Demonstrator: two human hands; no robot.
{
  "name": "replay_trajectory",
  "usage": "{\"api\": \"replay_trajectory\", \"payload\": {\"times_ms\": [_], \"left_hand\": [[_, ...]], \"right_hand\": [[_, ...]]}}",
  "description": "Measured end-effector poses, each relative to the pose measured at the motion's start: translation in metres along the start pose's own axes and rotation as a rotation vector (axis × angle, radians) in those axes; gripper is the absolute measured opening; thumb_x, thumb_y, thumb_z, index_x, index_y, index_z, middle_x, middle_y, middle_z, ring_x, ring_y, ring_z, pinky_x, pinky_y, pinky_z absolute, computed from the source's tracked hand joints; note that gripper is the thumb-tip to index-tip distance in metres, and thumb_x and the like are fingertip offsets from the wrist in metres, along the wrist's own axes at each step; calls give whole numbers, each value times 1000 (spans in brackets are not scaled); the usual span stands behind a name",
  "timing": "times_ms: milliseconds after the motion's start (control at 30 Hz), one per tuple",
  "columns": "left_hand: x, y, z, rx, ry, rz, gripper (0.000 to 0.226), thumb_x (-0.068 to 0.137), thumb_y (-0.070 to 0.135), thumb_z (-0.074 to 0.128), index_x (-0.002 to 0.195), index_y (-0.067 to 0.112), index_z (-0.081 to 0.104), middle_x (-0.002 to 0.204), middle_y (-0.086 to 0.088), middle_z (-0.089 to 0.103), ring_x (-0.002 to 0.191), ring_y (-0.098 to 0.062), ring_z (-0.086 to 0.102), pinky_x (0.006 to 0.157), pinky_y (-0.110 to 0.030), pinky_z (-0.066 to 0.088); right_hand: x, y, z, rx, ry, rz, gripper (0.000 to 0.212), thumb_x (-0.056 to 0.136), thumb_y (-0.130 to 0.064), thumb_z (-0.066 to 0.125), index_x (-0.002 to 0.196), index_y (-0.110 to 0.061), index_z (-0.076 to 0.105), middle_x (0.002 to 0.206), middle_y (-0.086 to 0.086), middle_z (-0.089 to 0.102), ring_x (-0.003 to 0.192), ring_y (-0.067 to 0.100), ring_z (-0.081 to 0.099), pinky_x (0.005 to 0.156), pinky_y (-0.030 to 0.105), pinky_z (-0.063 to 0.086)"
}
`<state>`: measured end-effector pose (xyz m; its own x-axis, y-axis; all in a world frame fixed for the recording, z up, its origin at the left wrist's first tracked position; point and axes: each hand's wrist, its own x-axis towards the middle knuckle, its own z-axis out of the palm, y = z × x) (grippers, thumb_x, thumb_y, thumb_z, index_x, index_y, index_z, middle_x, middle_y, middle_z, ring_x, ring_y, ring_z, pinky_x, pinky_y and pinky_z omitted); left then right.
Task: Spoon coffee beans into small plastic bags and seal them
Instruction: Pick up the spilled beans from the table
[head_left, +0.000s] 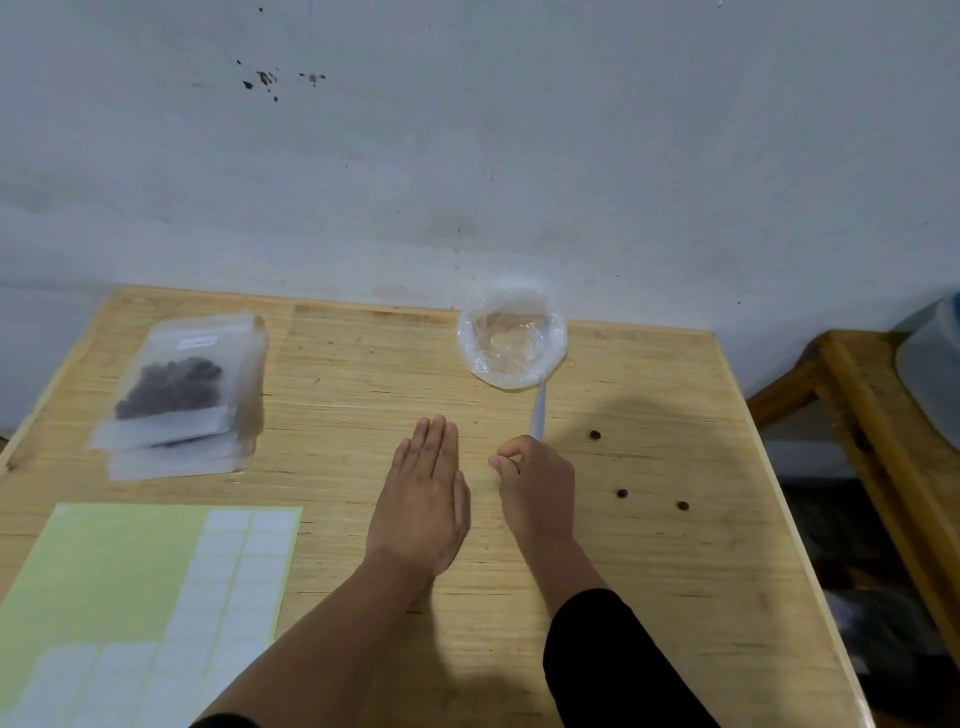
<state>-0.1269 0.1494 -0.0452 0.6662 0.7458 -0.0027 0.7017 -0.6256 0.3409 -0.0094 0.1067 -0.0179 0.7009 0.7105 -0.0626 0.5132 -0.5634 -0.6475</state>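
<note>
My left hand (423, 499) lies flat on the wooden table (649, 571), fingers straight and together. My right hand (535, 483) is beside it with fingers curled and thumb and fingertips pinched together; nothing shows between them. A white plastic spoon (538, 410) runs from a clear bowl lined with plastic film (511, 338) down to just behind my right knuckles. Three loose coffee beans lie to the right: one bean (595, 434), a second bean (622, 493) and a third bean (682, 505). A stack of frosted plastic bags (182, 395) sits far left, the top one holding beans.
A green sheet of white sticker labels (156, 597) covers the table's near left corner. The wall runs right behind the table. A wooden frame (872, 426) with a grey-blue container (935, 364) stands to the right, past the table edge.
</note>
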Motion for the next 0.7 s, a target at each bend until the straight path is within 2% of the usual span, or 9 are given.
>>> {"api": "replay_trajectory", "payload": {"times_ms": [167,267,333,400,467,533,567,633,700], "left_hand": [[-1,-1,3,-6,23,6,66,90,36,-2,148,5,6,158,-10,5,144,-17,-8,117,-32,-5],[-2,-1,3,-24,36,6,66,90,35,1,148,5,10,157,-10,9,143,-16,-7,117,-31,-4],[-1,0,3,-28,28,11,68,89,36,-1,148,5,9,157,-10,7,142,-15,-10,116,-31,-6],[-1,2,2,-24,26,12,69,88,36,-3,148,4,9,157,-11,7,141,-15,-11,115,-31,-7],[-1,4,2,-3,4,5,72,85,37,-7,148,5,5,158,-10,3,139,-14,-15,114,-30,-10],[-2,5,0,23,-26,-9,75,81,38,-13,148,7,0,158,-9,-3,137,-13,-20,112,-29,-13],[-2,6,-2,25,-37,-17,76,80,39,-15,148,7,-3,158,-8,-5,137,-13,-21,112,-28,-13],[-3,12,-5,1,-53,-33,78,77,41,-15,148,8,-6,158,-8,-9,139,-14,-21,113,-29,-13],[-6,20,-3,-4,-79,-26,79,76,41,-17,148,8,-8,157,-8,-12,141,-16,-20,114,-30,-13]], "right_hand": [[-7,7,1,-125,-27,-48,15,91,-25,55,93,-12,61,93,2,63,85,15,58,77,24,44],[-12,9,-3,-107,0,-63,17,93,-22,51,93,-8,61,92,4,63,85,17,57,73,22,38],[-13,7,-13,91,26,47,18,94,-18,48,89,-7,61,85,2,62,80,15,56,66,19,33],[-14,7,-25,490,18,297,22,95,-19,42,83,-9,57,71,-3,54,64,8,50,57,18,34],[-17,8,-39,946,-24,554,24,95,-17,39,73,-11,49,63,0,50,52,9,43,48,21,34],[-18,11,-47,1125,-43,652,20,92,-12,42,73,-11,50,64,4,55,51,12,46,46,24,34],[-17,12,-48,1091,-58,632,17,90,-12,45,76,-10,54,66,4,56,52,12,47,46,24,35],[-17,13,-47,837,-77,475,16,89,-16,49,83,-13,63,69,0,58,56,10,50,50,24,41],[-15,13,-46,493,-71,265,19,90,-22,52,82,-21,69,73,-9,61,65,7,55,66,26,46]]}}
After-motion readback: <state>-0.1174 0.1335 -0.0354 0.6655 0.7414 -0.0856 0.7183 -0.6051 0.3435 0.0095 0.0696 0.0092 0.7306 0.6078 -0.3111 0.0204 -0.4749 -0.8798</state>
